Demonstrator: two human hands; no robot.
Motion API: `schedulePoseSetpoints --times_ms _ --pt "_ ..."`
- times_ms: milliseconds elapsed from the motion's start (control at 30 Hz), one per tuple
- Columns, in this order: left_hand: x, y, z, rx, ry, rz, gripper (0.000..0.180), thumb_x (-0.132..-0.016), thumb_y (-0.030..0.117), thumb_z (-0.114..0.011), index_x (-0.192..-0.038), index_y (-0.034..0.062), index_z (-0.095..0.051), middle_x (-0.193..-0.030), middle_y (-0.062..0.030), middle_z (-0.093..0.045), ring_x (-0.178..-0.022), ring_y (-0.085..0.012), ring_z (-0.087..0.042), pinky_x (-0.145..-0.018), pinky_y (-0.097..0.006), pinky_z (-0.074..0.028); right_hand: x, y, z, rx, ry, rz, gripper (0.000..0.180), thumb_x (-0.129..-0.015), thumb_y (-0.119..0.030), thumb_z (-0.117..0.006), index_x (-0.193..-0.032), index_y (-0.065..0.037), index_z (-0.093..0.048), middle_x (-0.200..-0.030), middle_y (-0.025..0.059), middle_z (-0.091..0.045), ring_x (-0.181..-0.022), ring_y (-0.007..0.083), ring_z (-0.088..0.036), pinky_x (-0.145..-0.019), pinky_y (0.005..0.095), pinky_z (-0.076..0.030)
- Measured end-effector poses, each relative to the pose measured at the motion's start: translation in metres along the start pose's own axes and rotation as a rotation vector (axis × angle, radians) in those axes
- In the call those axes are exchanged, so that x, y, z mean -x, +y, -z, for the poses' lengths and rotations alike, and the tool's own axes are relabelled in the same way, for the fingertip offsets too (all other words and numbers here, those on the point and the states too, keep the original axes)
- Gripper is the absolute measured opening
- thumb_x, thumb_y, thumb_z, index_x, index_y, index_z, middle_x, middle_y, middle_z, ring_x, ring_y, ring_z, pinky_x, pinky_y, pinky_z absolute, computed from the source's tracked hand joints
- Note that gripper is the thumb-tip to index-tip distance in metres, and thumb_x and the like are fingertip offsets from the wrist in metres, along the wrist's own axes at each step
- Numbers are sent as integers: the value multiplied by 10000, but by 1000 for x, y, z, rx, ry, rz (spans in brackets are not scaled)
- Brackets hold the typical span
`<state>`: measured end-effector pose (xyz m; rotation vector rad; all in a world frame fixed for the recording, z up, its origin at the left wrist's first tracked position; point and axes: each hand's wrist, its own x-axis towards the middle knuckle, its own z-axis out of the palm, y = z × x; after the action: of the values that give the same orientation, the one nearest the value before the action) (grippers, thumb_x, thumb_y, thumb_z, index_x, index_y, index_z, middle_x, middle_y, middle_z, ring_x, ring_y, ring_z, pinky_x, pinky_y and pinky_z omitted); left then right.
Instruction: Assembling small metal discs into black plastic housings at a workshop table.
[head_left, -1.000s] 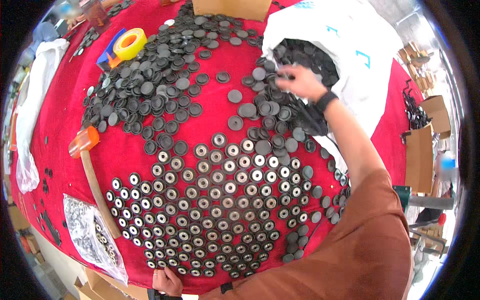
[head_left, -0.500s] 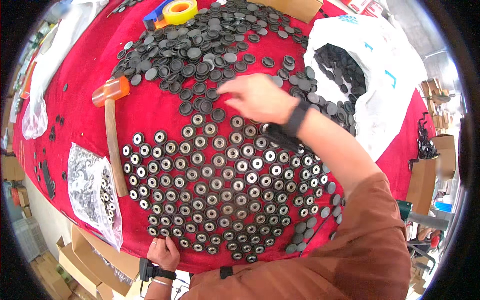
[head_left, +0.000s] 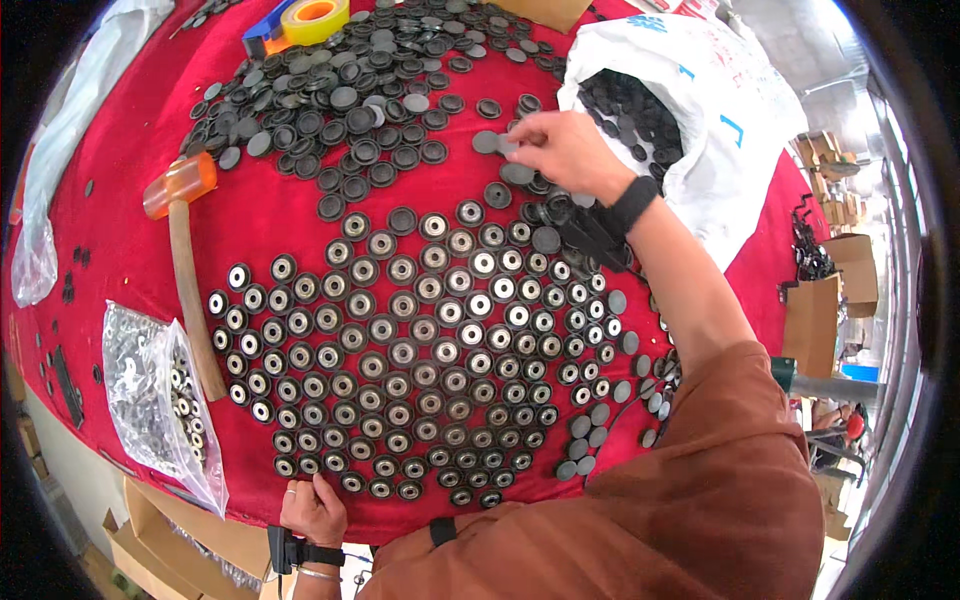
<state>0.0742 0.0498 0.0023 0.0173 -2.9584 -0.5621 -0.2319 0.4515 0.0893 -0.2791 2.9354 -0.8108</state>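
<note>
My right hand (head_left: 568, 152) reaches over the far part of the red cloth with thumb and fingertips pinched on a dark grey round plastic cap (head_left: 504, 146). Another grey cap (head_left: 485, 142) lies right beside it. Nearer me, many round black caps with silver metal bearings (head_left: 425, 374) set in their middles lie in close rows. My left hand (head_left: 313, 512) rests closed at the near edge of the cloth, just below the lowest row at the left, and nothing shows in it.
Loose black caps (head_left: 330, 110) are heaped at the back beside a yellow tape roll (head_left: 314, 18). A mallet with an orange head (head_left: 180, 185) and a clear bag of metal parts (head_left: 150, 390) lie left. A white bag (head_left: 715, 110) of caps stands open at the back right.
My right hand has moved right, away from the heap toward the white bag, and now pinches a cap. The whole view has shifted slightly. My left hand stays at the cloth's near edge.
</note>
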Motion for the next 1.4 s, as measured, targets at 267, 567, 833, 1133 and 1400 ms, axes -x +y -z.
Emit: schedulePoseSetpoints --times_ms 267,567,833,1133,1400 --pt "-3 1 7 147 -50 152 282 -831 57 -550 -584 25 -418 -520 -94 -415 -464 -248 -412 -419 -369 -300 37 11 -19 286 7 161 275 -757 -256 -641 -958 -67 -633 -821 122 -617 -771 290 -609 -687 377 -489" --pt "-108 125 24 1671 -542 785 270 -924 264 -458 -936 11 -553 -793 -58 -555 -730 -174 -549 -627 -299 -446 53 -8 -56 336 67 78 143 -741 -175 -573 -765 -47 -632 -824 135 -599 -771 297 -612 -671 400 -513" --pt "-132 163 -13 2062 -810 1061 376 -946 353 -393 -1038 14 -527 -942 -94 -566 -852 -226 -570 -756 -370 -517 100 -43 -32 -69 186 113 301 -711 -202 -652 -936 -6 -615 -818 168 -607 -774 311 -602 -701 385 -491" --pt "-128 163 -5 2003 -933 970 297 -935 269 -450 -1056 10 -530 -932 -93 -568 -821 -201 -578 -734 -340 -527 28 38 -18 -627 -57 -280 303 -837 -190 -584 -1106 -52 -605 -771 34 -628 -630 80 -575 -548 239 -486" --pt "-122 158 -3 1975 -870 863 288 -914 180 -475 -1138 0 -496 -963 -104 -573 -820 -198 -570 -709 -300 -522 25 40 -22 -134 190 -152 179 -756 -162 -637 -867 -25 -667 -748 98 -669 -695 186 -641 -663 292 -501"
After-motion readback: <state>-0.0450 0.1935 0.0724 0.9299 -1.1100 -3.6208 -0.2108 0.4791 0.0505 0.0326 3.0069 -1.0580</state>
